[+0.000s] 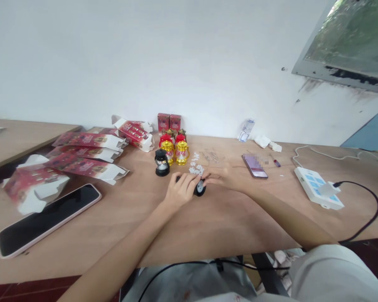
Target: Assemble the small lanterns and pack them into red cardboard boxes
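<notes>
My left hand (183,188) is wrapped over a small black lantern (200,189) lying on its side, and most of its body is hidden under the fingers. Its round base with a pale disc faces right. At that base the fingers of my right hand (219,177) are pressed together; whatever they may hold is too small to make out. Just beyond the hands lie small white pieces (196,169). A second black lantern (161,162) stands upright to the left, beside gold lanterns (182,152) and red ones behind them.
Flattened red boxes (85,155) and a large phone (50,220) lie at left. Two upright red boxes (169,122) stand by the wall. To the right are a smaller phone (255,165), crumpled tissue (262,141) and a white power strip (318,188) with a black cable.
</notes>
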The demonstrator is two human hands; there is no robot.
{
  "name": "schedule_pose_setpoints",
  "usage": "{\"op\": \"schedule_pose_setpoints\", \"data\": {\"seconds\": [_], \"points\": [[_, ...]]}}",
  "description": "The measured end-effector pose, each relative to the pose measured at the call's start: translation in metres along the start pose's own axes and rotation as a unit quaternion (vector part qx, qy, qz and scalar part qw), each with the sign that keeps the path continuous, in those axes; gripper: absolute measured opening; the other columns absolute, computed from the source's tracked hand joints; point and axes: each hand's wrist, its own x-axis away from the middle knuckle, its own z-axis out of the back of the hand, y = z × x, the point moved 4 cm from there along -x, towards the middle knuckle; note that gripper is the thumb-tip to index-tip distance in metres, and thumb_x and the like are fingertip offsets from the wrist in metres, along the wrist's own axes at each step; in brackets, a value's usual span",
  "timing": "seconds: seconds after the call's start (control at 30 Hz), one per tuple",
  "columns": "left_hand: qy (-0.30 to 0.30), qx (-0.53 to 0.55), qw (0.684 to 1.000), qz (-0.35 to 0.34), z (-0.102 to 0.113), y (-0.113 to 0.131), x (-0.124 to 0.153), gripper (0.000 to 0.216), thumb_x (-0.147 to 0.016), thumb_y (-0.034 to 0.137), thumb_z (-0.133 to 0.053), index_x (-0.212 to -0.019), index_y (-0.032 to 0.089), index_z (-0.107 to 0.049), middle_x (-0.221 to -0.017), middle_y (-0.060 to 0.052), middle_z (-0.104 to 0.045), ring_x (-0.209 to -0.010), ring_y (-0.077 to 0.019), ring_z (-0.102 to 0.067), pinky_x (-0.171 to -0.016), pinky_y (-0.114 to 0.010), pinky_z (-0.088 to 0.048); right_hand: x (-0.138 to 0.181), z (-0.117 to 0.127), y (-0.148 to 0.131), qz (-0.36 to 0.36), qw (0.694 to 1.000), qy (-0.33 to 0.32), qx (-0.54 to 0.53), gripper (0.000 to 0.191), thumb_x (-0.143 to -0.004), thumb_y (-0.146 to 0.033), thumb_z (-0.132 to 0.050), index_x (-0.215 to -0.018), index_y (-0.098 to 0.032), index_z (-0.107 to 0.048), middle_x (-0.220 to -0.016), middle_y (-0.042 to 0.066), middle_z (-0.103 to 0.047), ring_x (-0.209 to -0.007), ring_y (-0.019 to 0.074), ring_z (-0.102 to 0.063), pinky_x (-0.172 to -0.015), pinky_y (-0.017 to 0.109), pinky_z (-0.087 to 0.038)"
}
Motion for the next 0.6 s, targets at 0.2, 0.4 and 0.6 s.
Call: {"op": "schedule_pose_setpoints", "data": {"seconds": [0.2, 0.4, 0.6], "points": [[0.004, 0.0, 1.0, 0.0, -0.0007, 0.0, 0.0005, 0.016, -0.088, 0.016, -0.048, -0.102, 0.012, -0.053, -0.09, -0.009, -0.07, -0.077, -0.0173, -0.063, -0.072, -0.033, -0.037, -0.0003, -0.0002, -0.0011, 0.009, 1.0, -0.009, -0.001, 0.019, -0.086, -0.035, -0.056, -0.083, -0.018, -0.064, -0.079, 0.003, -0.069, -0.075, 0.0129, -0.064, -0.068, 0.026, -0.053], [-0.006, 0.002, 1.0, -0.006, -0.0001, 0.0011, 0.0001, 0.017, -0.088, 0.015, -0.047, -0.104, 0.013, -0.054, -0.092, -0.01, -0.07, -0.079, -0.018, -0.063, -0.073, -0.033, -0.036, -0.0014, -0.0017, -0.0002, -0.012, 0.999, -0.029, 0.008, 0.02, -0.086, -0.036, -0.056, -0.082, -0.018, -0.064, -0.078, 0.002, -0.068, -0.074, 0.0127, -0.064, -0.069, 0.026, -0.052], [-0.012, 0.017, 1.0, 0.002, -0.001, 0.0003, 0.0019, 0.019, -0.089, 0.017, -0.046, -0.106, 0.015, -0.055, -0.094, -0.01, -0.07, -0.081, -0.0186, -0.063, -0.074, -0.033, -0.035, -0.0055, -0.0016, -0.0066, -0.018, 0.999, -0.039, -0.001, 0.024, -0.087, -0.038, -0.054, -0.08, -0.017, -0.064, -0.077, 0.003, -0.068, -0.073, 0.0131, -0.063, -0.068, 0.027, -0.051]]}}
